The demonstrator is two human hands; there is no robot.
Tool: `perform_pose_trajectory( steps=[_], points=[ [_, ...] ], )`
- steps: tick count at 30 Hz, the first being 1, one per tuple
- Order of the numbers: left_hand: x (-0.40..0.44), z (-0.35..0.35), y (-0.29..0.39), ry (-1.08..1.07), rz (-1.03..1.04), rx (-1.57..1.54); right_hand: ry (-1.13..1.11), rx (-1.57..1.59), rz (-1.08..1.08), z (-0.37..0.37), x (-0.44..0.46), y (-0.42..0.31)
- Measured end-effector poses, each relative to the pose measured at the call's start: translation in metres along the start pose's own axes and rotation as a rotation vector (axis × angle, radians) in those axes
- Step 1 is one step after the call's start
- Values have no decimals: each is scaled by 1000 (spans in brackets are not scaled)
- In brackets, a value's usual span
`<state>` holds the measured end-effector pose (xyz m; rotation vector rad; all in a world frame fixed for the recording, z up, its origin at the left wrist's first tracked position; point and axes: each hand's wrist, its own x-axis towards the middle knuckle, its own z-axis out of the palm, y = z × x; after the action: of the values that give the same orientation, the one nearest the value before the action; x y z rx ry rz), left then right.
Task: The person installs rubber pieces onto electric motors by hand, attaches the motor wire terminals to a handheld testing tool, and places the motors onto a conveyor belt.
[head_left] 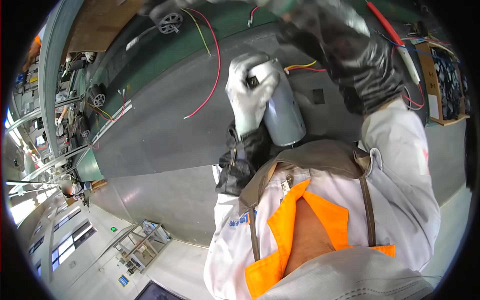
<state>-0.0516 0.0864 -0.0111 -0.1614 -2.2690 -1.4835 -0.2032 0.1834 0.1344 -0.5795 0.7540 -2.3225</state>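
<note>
Metal post (48, 75): up the far left it runs, a brown cardboard sheet (100, 25) beside it.
Dark cylinder (95, 92): spoked end towards me, wires trailing near it.
Spoked wheel (170, 23): near the top edge, its yellow-green wire (201, 36) curving off to the right.
Red wire (219, 62): what a sweep, arcing down over the dark tabletop (160, 135), its tip apart from my left hand.
Left grip (248, 97): white-gloved, fingers and thumb curled around the upper end of the grey cylinder; a small black piece (253, 81) shows between them.
Grey cylinder (286, 112): on the tabletop right in front of me, lower end beside my apron (320, 157); lying or tilted, I can't tell.
Yellow and red wires (302, 66): reaching right from the cylinder's upper end.
Right grip (295, 9): blurred at the top edge; whether it's closed or holding anything, I can't tell.
Red-and-white rod (392, 35): slanting right of my black sleeve cover (360, 60).
Open box (425, 62): far right, packed with dark pieces (445, 82).
</note>
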Motion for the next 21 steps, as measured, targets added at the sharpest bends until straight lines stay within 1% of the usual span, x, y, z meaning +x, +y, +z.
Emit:
perform_pose_trajectory(
  steps=[1, 3, 4, 5, 6, 7, 8, 9, 10, 11, 12, 13, 15, 16, 18, 19, 21],
  points=[
    [5, 4, -3, -43, -173, 17, -6, -203, -21, 2, -4, -5],
    [14, 17, -27, -77, -412, -198, -16, -626, -64, 2, -13, -18],
    [12, 20, -35, -83, -404, -211, -20, -842, -82, 1, -19, -24],
    [12, 22, -41, -62, -420, -335, -24, -1057, -99, 1, -26, -27],
    [8, 23, -45, -36, -447, -456, 121, -985, 0, -4, -47, -23],
    [4, 23, -48, -2, -475, -573, 110, -947, 23, -31, -63, -12],
    [-5, 26, -41, 43, -523, -734, 183, -990, 93, -37, -88, -7],
    [-7, 27, -40, 51, -528, -736, 275, -1050, 116, -56, -108, 10],
    [-9, 29, -39, 73, -490, -680, 327, -1013, 166, -63, -126, 21],
    [-11, 31, -37, 96, -454, -625, 439, -781, 223, -69, -141, 35],
    [-12, 33, -34, 86, -513, -688, 476, -773, 262, -72, -153, 42],
    [-8, 36, -40, 51, -435, -588, 515, -765, 295, -75, -158, 46],
    [-8, 42, -36, 24, -363, -588, 542, -797, 302, -75, -161, 50],
    [-6, 43, -35, 18, -361, -595, 568, -825, 311, -76, -162, 50],
    [-5, 47, -33, -8, -336, -507, 549, -866, 313, -78, -160, 50],
    [-6, 47, -33, -9, -337, -513, 519, -903, 323, -77, -158, 50],
    [-8, 50, -35, 10, -372, -586, 545, -913, 336, -74, -154, 51]
  ],
)
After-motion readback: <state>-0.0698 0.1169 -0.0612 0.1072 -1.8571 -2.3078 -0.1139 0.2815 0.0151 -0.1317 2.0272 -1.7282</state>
